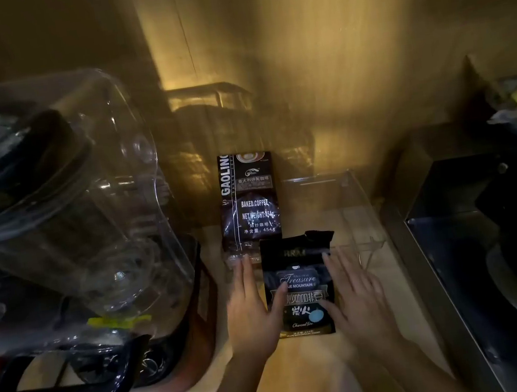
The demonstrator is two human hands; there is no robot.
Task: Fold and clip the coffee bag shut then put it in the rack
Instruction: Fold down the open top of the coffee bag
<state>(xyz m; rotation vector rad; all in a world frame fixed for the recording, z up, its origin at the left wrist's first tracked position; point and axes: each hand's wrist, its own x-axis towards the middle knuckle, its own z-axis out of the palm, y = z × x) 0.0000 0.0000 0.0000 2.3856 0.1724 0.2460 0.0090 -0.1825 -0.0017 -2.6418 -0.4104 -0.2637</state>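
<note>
A black coffee bag [299, 276] labelled "Treasure Blue Mountain" stands upright on the wooden counter, its top edge folded over. My left hand [251, 309] is flat against its left side and my right hand [355, 295] against its right side, thumbs on the front, holding it between them. Just behind stands a second dark coffee bag [249, 203] marked "Baked Coffee", inside a clear plastic rack [358, 215] that reaches to the right. I see no clip.
A large blender with a clear cover [62, 206] fills the left. A black stove top with a pan [503, 247] lies at the right. A wooden wall rises behind, with a wire basket [214, 102] against it.
</note>
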